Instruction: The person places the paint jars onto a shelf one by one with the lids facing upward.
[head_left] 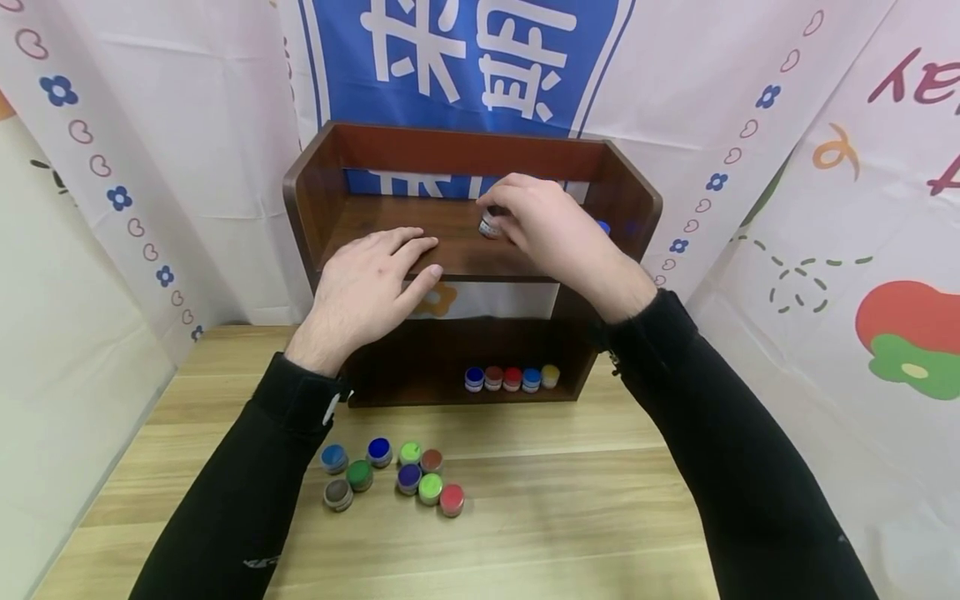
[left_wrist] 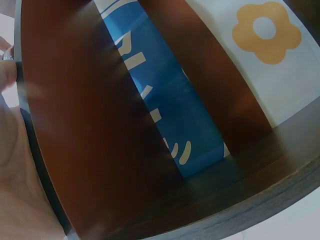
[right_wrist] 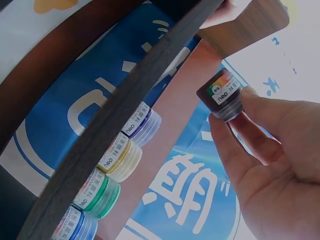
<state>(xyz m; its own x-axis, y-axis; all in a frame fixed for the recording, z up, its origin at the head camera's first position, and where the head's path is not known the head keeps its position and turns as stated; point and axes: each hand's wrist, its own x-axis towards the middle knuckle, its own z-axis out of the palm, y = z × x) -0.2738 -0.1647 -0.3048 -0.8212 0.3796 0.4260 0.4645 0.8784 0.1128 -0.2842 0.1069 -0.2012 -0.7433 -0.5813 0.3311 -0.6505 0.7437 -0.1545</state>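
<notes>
My right hand (head_left: 543, 229) pinches a small dark paint jar (right_wrist: 220, 92) between thumb and fingers, above the upper board of a brown wooden shelf (head_left: 420, 221). In the right wrist view the jar is tilted and its printed label shows. Resting on the left part of that board is my left hand (head_left: 375, 279), fingers extended and holding nothing. Right of the held jar, a row of paint jars stands on the upper board: a purple one (right_wrist: 143, 125), a yellow one (right_wrist: 121, 157), a green one (right_wrist: 100, 192) and a blue one (right_wrist: 77, 225). My right hand hides most of them in the head view.
On the lower shelf stands a row of jars, with a red one (head_left: 512, 379) in the middle. Several more, among them a green jar (head_left: 359, 475) and a pink-red jar (head_left: 452, 500), are on the wooden table (head_left: 540, 508) in front. A printed cloth (head_left: 217, 167) hangs behind.
</notes>
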